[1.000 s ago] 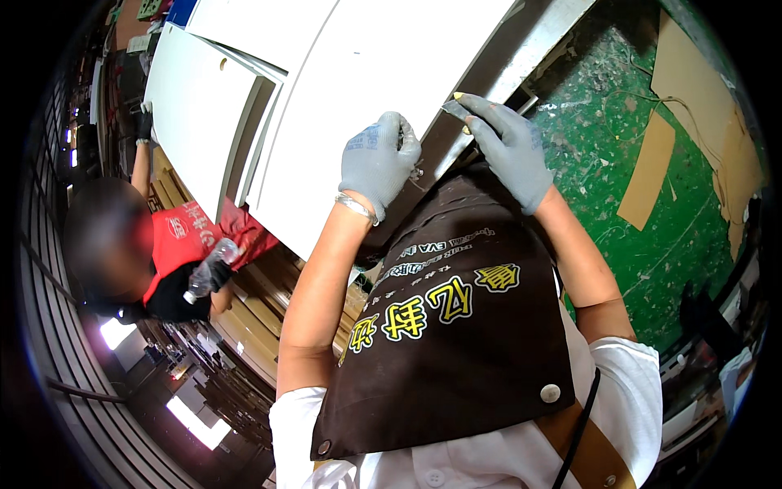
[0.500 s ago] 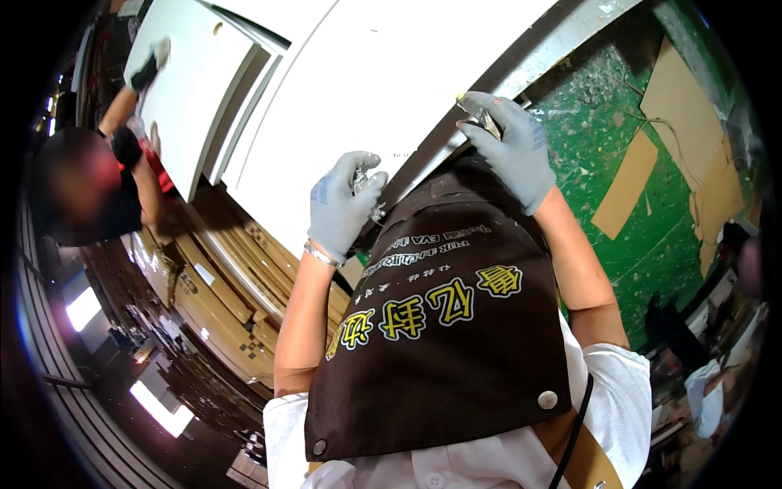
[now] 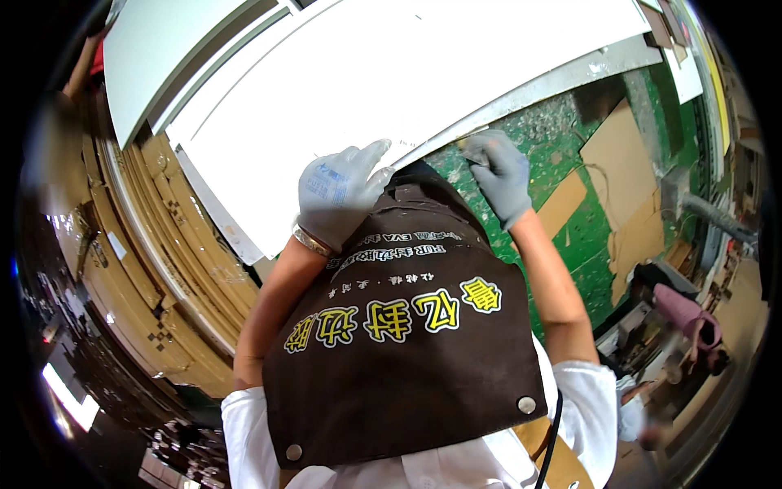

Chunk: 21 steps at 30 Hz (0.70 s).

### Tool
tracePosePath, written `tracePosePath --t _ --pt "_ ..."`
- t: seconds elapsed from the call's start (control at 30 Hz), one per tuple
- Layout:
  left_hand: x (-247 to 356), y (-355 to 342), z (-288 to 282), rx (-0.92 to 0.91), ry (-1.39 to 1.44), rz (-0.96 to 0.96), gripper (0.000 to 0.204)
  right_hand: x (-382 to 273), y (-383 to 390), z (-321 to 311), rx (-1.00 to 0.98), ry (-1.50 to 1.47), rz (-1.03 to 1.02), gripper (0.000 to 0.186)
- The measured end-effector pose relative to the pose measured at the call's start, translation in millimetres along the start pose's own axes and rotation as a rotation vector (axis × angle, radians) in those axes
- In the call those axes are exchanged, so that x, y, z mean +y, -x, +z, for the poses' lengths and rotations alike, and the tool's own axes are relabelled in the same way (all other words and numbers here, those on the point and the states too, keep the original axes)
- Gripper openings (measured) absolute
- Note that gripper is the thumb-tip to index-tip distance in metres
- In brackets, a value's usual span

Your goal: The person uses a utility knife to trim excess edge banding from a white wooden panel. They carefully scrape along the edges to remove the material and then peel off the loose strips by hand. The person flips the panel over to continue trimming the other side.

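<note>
A large white panel lies in front of me, its near long edge running up to the right past my waist. My left hand, in a grey glove, rests at that near edge by the left. Its fingers are stretched out and the thumb stands apart from them. Just off the edge, further right, my right hand, also gloved in grey, is curled closed around a small object with a yellowish tip. The fingers hide most of that object and motion blurs it, so its kind is unclear.
Another white panel lies at the far left. Brown wrapped boards are stacked to my left. On the green floor at right lie cardboard pieces. A person in pink is at the right, and another person's arm shows far left.
My view has turned to the right. The left hand's fingers have straightened from a curl with clear scraps near them. My right hand has turned, with its fingers closer together.
</note>
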<state>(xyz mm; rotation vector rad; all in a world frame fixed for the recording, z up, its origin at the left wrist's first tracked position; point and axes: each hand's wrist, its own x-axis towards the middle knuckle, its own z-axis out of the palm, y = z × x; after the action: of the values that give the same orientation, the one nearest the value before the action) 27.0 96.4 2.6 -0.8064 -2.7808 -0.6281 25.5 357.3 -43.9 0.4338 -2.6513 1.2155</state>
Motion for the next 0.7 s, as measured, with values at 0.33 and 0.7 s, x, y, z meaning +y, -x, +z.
tracePosePath --t 0.33,0.7 --pt "-1 2 8 0.03 0.128 -0.111 0.024 -38 -49 14 -0.237 -0.073 0.83 0.05" --pt "1 -1 0 -0.09 0.208 -0.244 0.026 -41 -29 21 -0.052 -0.516 0.876 0.03"
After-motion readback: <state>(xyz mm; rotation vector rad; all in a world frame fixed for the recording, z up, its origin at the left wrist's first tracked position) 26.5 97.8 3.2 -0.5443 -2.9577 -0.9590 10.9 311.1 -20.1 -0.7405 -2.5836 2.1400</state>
